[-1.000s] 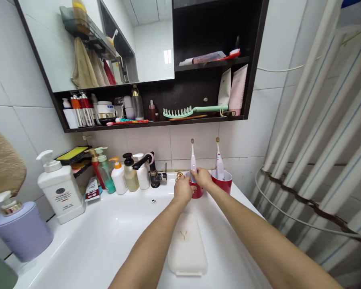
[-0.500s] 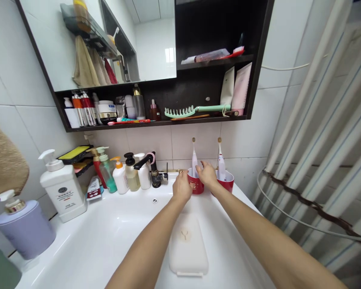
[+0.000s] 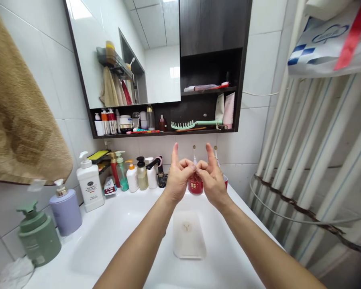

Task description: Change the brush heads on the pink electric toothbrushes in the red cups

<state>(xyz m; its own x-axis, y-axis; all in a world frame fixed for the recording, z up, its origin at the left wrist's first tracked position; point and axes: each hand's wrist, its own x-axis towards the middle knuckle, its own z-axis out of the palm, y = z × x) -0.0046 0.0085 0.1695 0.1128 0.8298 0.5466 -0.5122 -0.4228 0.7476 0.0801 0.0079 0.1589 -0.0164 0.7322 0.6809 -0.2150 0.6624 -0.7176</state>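
Observation:
My left hand (image 3: 179,176) and my right hand (image 3: 211,176) are raised side by side over the back of the white sink (image 3: 120,228). Each points its index finger upward, with the other fingers curled in and the thumb pressed against them. The fingertips of both hands meet in the middle, and I see nothing between them. Behind them stands a red cup (image 3: 195,185) with an electric toothbrush (image 3: 194,154) upright in it. A second red cup (image 3: 225,181) and its toothbrush (image 3: 216,154) are mostly covered by my right hand.
A pale lidded box (image 3: 189,237) lies in the sink below my forearms. Left of the black faucet (image 3: 161,172), several pump bottles (image 3: 142,176) line the back edge. Above hangs a mirrored cabinet (image 3: 210,30) whose shelf bears a green hairbrush (image 3: 195,124). White pipes (image 3: 315,148) run along the right.
Both hands have left the cups, come up and closer together, and their index fingers now point upward. The camera view has shifted, showing more of the left side and the cabinet's upper part.

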